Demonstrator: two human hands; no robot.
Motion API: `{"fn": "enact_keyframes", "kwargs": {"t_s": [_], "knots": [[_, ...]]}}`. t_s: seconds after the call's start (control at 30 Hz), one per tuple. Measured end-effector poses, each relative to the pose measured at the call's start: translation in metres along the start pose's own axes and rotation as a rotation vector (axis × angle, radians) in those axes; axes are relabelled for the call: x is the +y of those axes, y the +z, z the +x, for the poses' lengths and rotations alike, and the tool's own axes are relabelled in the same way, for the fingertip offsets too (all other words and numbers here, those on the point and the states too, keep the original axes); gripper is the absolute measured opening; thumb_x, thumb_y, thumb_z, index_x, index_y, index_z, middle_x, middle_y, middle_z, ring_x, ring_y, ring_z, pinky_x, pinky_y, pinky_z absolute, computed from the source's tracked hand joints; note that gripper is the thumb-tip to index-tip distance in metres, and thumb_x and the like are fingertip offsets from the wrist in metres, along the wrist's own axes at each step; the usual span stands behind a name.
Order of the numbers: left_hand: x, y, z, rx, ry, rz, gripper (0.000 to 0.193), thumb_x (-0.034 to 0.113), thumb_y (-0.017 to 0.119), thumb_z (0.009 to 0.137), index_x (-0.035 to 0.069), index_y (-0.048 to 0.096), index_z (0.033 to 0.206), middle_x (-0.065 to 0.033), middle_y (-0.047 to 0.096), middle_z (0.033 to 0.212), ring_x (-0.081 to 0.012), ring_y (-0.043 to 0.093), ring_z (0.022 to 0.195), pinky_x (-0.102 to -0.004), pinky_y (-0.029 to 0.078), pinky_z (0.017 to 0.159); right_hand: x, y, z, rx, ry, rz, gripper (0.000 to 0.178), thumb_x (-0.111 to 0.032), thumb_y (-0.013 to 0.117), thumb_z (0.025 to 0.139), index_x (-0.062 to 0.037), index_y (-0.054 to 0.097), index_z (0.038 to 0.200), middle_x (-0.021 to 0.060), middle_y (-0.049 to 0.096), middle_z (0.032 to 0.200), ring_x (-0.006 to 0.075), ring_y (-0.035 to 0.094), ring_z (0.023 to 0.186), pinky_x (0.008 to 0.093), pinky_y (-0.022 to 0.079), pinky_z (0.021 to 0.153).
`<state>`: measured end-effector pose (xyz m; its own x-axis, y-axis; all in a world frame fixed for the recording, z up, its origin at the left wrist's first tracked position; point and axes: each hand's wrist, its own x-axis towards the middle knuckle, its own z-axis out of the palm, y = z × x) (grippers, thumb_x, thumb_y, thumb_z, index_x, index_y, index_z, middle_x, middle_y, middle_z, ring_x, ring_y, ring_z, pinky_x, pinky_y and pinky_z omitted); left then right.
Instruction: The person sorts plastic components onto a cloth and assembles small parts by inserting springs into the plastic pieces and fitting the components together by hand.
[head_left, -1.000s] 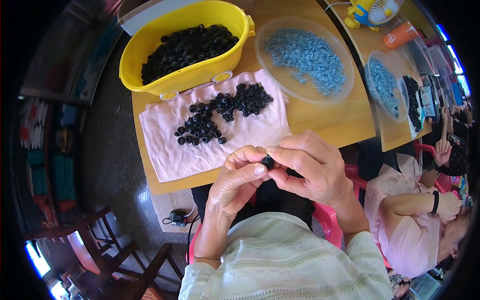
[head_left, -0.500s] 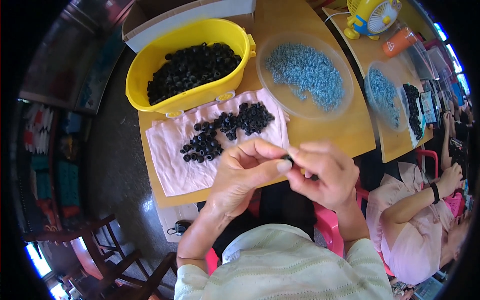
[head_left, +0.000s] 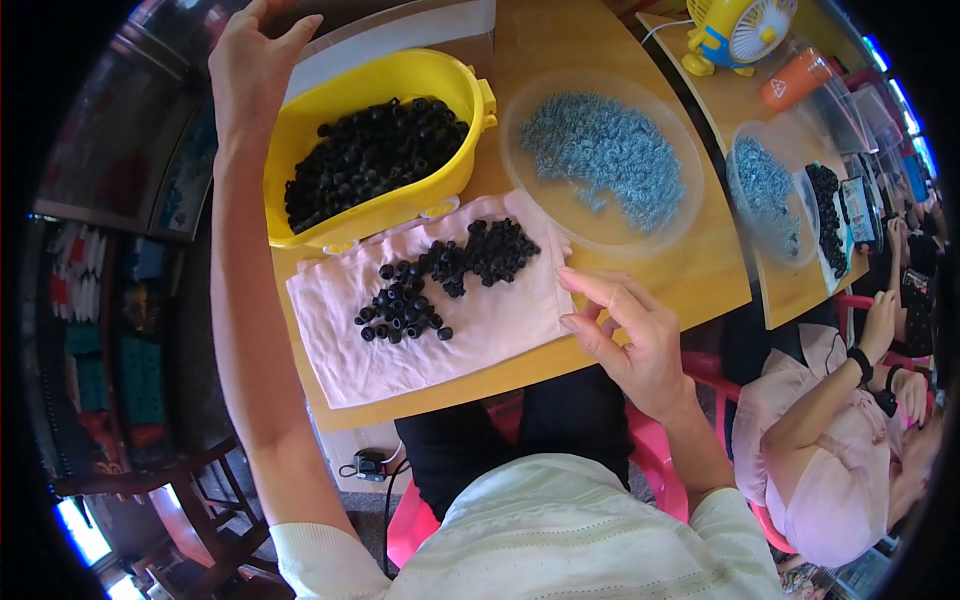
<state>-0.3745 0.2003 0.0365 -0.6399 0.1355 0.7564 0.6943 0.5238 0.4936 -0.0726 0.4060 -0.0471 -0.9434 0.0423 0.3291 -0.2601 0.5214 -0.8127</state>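
Observation:
My left hand (head_left: 252, 68) reaches to the far left, at the end of a cardboard box (head_left: 400, 38). Its thumb is stretched away from the fingers, and nothing shows in it. My right hand (head_left: 638, 340) hovers by the table's front edge, thumb and fingers apart, with nothing visible between them. Beside it lies a pink cloth (head_left: 490, 335) bearing small black round hollow pieces (head_left: 403, 307) and a pile of smaller black pieces (head_left: 503, 250). Behind the cloth, a yellow tub (head_left: 455, 165) holds many more black pieces (head_left: 375, 150).
A round clear tray (head_left: 560, 215) of tiny light-blue pieces (head_left: 610, 150) stands at the right on the wooden table (head_left: 690, 270). Farther right, another table carries a similar tray (head_left: 803, 225), an orange cup (head_left: 796, 80) and a yellow fan (head_left: 740, 30). A person in pink (head_left: 830, 470) sits there.
My hands were together over the cloth's front right, pinching a small dark piece. They have parted: the left swung far left to the box, and the right opened; the piece no longer shows.

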Motion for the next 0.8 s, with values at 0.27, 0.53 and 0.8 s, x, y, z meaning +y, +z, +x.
{"fn": "enact_keyframes", "kwargs": {"t_s": [0.27, 0.53, 0.8], "knots": [[0.11, -0.059, -0.149, -0.486, -0.323, -0.096, 0.012, 0.005, 0.072, 0.08, 0.003, 0.07, 0.092, -0.0037, 0.067, 0.083, -0.0111, 0.058, 0.062, -0.0221, 0.047, 0.059, 0.005, 0.016, -0.005, -0.029, 0.052, 0.01, 0.023, 0.0, 0.07, 0.08, -0.0025, 0.066, 0.103, 0.0082, 0.065, 0.093, 0.0177, 0.063, 0.069, 0.0275, 0.051, 0.059], [0.125, -0.048, -0.26, -0.443, -0.626, -0.035, 0.011, 0.003, 0.068, 0.081, 0.004, 0.068, 0.092, -0.0097, 0.057, 0.075, -0.0214, 0.055, 0.06, -0.0309, 0.043, 0.055, 0.014, 0.022, -0.017, -0.012, 0.075, -0.108, 0.015, 0.0, 0.07, 0.078, -0.0044, 0.067, 0.092, 0.007, 0.066, 0.085, 0.0215, 0.065, 0.069, 0.0289, 0.05, 0.059], [0.116, -0.056, -0.266, -0.434, -0.492, -0.001, 0.016, -0.001, 0.068, 0.08, 0.003, 0.068, 0.095, -0.0092, 0.057, 0.077, -0.021, 0.057, 0.065, -0.0295, 0.045, 0.06, 0.027, -0.007, 0.007, 0.079, 0.198, -0.216, 0.013, -0.002, 0.067, 0.083, -0.0035, 0.07, 0.096, 0.0066, 0.066, 0.084, 0.0098, 0.058, 0.064, 0.0235, 0.043, 0.052]]}}
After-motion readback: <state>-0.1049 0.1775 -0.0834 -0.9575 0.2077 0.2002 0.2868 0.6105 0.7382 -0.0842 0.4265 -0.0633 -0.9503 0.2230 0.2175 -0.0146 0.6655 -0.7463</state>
